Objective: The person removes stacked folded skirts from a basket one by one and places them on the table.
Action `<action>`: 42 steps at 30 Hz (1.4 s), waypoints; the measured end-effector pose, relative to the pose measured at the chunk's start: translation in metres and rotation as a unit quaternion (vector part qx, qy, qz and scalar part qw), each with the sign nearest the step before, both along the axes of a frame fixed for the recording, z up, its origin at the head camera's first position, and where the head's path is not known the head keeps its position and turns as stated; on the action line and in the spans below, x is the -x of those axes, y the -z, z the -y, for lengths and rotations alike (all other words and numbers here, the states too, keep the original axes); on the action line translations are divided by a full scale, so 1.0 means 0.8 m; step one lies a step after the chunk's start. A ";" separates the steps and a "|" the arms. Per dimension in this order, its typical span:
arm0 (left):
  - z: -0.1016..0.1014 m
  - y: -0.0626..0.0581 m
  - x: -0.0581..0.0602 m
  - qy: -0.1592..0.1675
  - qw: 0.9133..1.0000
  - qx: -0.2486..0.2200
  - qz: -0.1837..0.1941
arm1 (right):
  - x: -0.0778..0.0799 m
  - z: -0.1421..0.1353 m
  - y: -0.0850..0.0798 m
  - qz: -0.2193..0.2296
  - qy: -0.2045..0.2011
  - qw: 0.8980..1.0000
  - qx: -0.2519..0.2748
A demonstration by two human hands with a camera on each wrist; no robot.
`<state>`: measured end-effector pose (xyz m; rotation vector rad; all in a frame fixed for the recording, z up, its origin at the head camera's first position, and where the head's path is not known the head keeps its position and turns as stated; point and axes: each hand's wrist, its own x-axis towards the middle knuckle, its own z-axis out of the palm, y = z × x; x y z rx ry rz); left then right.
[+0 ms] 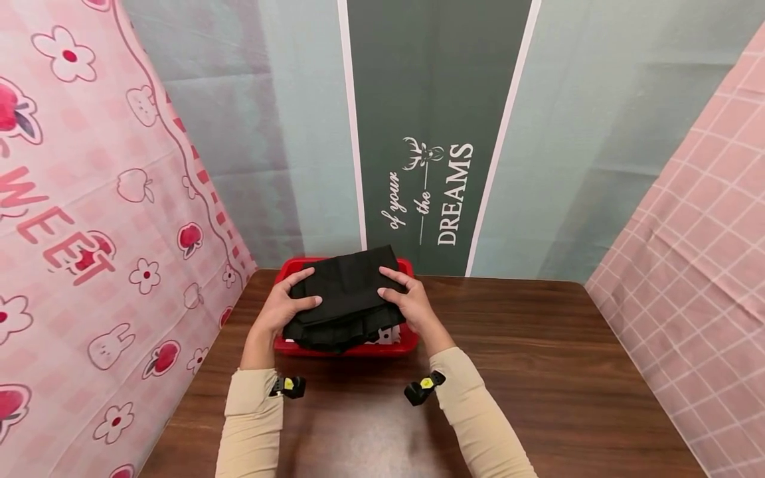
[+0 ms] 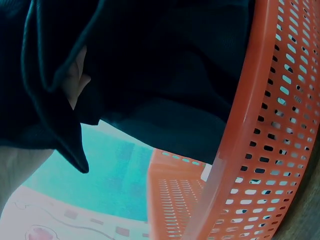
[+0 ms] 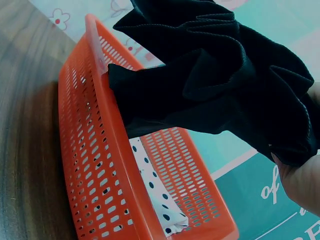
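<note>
A folded black cloth is held level over a red basket, one hand at each side. My left hand grips its left edge, thumb on top; in the left wrist view its fingers show partly among the black folds. At the opposite edge my right hand pinches the cloth, seen also as a thumb in the right wrist view. Loose black layers hang below the folded top and reach over the basket's rim. Inside the basket lies a white cloth with black dots.
The basket stands at the back of a brown wooden table. Behind it hangs a grey-green curtain with white lettering. A pink patterned curtain borders the left side, and a pink checked one the right.
</note>
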<state>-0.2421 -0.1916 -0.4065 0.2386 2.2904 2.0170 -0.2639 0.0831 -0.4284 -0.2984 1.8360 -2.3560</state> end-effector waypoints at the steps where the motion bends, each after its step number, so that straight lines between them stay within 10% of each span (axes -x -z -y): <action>1: 0.000 0.000 0.000 0.000 1.000 -0.001 0.001 | 0.000 -0.001 0.000 0.003 -0.004 1.000 0.000; 42: -0.159 0.002 -0.054 0.006 0.996 -0.080 -0.041 | -0.084 -0.152 0.008 -0.018 0.071 0.997 0.024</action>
